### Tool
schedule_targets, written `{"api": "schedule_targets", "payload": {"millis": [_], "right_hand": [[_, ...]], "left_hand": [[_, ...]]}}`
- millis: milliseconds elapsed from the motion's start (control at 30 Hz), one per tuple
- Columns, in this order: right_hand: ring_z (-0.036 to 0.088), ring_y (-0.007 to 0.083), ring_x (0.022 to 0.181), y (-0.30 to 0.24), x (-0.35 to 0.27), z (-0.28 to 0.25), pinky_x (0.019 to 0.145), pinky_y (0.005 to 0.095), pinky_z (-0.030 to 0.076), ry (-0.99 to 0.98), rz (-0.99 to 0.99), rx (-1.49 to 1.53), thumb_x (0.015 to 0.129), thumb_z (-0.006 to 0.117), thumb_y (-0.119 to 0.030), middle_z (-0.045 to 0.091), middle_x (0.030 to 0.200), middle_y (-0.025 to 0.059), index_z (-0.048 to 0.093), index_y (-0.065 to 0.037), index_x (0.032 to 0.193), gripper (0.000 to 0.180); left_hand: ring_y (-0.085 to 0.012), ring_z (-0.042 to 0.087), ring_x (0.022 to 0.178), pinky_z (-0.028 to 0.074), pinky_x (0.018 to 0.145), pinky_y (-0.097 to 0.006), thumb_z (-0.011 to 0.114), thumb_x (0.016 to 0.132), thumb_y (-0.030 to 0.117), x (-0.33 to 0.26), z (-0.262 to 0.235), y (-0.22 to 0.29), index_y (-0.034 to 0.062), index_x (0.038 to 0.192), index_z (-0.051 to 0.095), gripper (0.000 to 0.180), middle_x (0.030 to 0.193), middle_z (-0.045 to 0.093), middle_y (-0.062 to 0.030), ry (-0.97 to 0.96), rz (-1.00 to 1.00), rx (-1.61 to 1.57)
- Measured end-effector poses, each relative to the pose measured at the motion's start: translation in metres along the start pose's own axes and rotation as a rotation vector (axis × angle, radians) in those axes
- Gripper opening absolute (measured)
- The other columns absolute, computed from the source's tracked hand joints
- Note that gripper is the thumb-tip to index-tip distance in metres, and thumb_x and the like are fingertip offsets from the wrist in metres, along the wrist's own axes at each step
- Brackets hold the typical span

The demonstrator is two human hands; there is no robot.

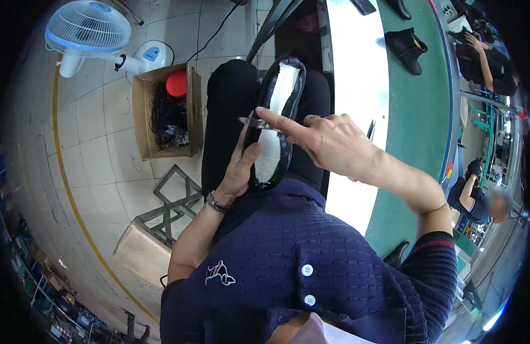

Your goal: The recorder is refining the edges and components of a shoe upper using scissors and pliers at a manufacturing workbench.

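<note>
A black boot or shoe upper (299, 86) rests bottom-up over my lap, its white underside (269, 157) facing me and black material folded in around the rim. My left hand (237, 172) grips its left side near the closer end, thumb on the edge. Across the middle of the underside, my right hand (339, 140) holds a knife (253, 122). The forefinger lies stretched along the metal blade, whose tip points left past the shoe's edge. The knife's handle is hidden inside my right hand.
A cardboard box (143, 123) with dark scraps and a red round item (176, 83) stands left. Beyond it is a blue-and-white fan (88, 28). A folding stool (144, 249) is at lower left. Right, a white bench (362, 69) borders a green conveyor (422, 114) carrying black boots (406, 49); co-workers sit beyond.
</note>
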State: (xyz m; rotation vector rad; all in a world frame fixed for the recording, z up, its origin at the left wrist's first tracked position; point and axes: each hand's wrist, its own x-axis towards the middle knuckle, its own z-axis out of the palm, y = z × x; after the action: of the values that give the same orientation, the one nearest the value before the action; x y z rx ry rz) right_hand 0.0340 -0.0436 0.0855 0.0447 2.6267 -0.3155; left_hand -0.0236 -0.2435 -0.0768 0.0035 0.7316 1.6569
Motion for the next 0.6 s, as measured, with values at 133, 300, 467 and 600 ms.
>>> {"api": "schedule_targets", "payload": {"millis": [133,300,467,600], "right_hand": [[0.056,0.0132,0.046,-0.015,-0.008,0.010,0.034,0.0281,0.049,0.189,-0.227,0.050,0.095,0.053,-0.019,0.056,0.067,0.0101,0.020,-0.036,0.152,0.067],[0.061,0.0167,0.051,-0.029,-0.020,0.023,0.037,0.0258,0.049,-0.008,-0.113,-0.129,0.098,0.043,-0.013,0.063,0.081,0.0180,0.015,-0.036,0.153,0.066],[0.062,0.0168,0.056,-0.032,-0.024,0.030,0.042,0.0264,0.051,0.142,-0.415,0.051,0.100,0.044,-0.020,0.063,0.082,0.0169,0.013,-0.038,0.153,0.063],[0.068,0.0278,0.067,-0.030,-0.026,0.031,0.052,0.0332,0.058,-0.190,-0.138,0.043,0.097,0.048,-0.022,0.063,0.091,0.0216,0.006,-0.045,0.151,0.072]], "left_hand": [[-0.0159,0.053,0.119,0.042,0.103,-0.033,0.064,0.092,0.014,-0.004,-0.004,0.004,0.0155,0.153,0.012,0.080,0.133,0.051,-0.0069,-0.043,-0.096,0.133],[-0.0180,0.047,0.123,0.040,0.104,-0.035,0.077,0.074,-0.002,-0.003,0.006,0.017,0.0215,0.155,-0.002,0.116,0.141,0.043,-0.0086,-0.020,-0.258,0.302],[-0.0202,0.027,0.139,0.033,0.110,-0.039,0.085,0.066,0.002,0.006,0.016,0.023,0.0231,0.154,-0.010,0.131,0.156,0.017,-0.0074,-0.158,0.009,0.330],[-0.0212,0.020,0.144,0.028,0.114,-0.040,0.082,0.066,-0.002,0.010,0.012,0.024,0.0220,0.153,-0.011,0.130,0.158,0.013,-0.0086,-0.223,0.155,0.572]]}}
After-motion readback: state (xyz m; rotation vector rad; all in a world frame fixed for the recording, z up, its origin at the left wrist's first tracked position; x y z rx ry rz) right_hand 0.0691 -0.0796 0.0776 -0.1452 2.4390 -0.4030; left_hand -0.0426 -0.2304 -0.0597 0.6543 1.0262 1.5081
